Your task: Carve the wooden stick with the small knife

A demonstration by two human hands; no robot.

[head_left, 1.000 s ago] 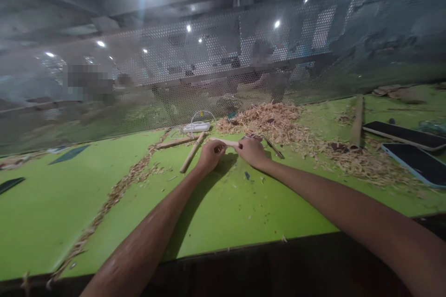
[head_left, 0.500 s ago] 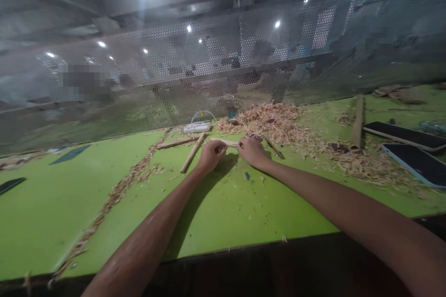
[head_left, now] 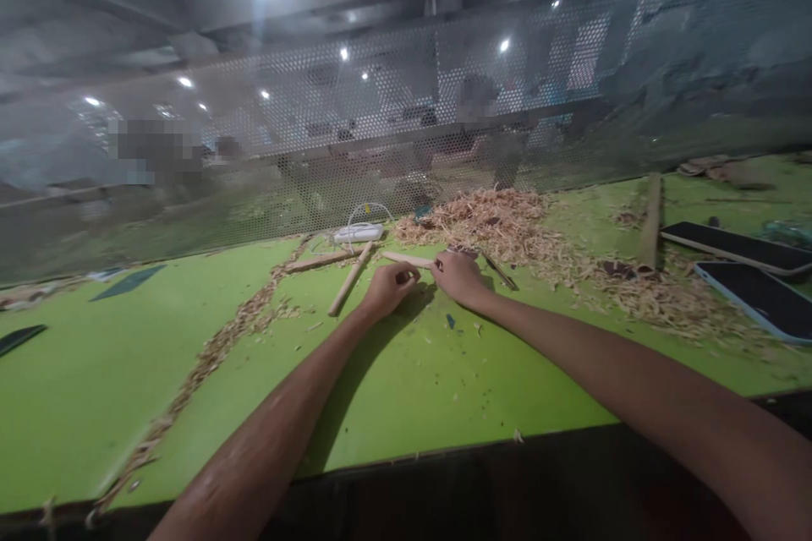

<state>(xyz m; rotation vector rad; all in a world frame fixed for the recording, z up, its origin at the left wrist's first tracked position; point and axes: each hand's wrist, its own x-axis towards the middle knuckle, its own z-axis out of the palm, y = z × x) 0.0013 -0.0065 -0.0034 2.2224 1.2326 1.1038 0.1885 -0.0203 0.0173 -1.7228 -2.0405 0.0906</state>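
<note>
My right hand (head_left: pixel 459 277) is closed around the right end of a thin pale wooden stick (head_left: pixel 407 259), which points left just above the green tabletop (head_left: pixel 406 389). Just below the stick, apart from it, is my left hand (head_left: pixel 391 289). Its fingers are curled toward the thumb in a pinch, and whatever may be between the tips is too small to make out. Another wooden stick (head_left: pixel 351 279) lies slantwise left of my left hand. Behind it rests a darker wooden strip (head_left: pixel 323 259). A thin dark tool (head_left: pixel 500 270) lies to the right of my right hand.
Wood shavings (head_left: pixel 488 215) are heaped behind my hands and spread right. A white device with a cable (head_left: pixel 359 232) stands near the perforated screen (head_left: pixel 381 127). At right lie a hollow wooden piece (head_left: pixel 651 224), a dark phone (head_left: pixel 736 247) and a blue-edged phone (head_left: pixel 761 297).
My left hand has come off the left end of the stick and moved slightly down toward me, uncovering that end. My right hand stays in place, holding the stick.
</note>
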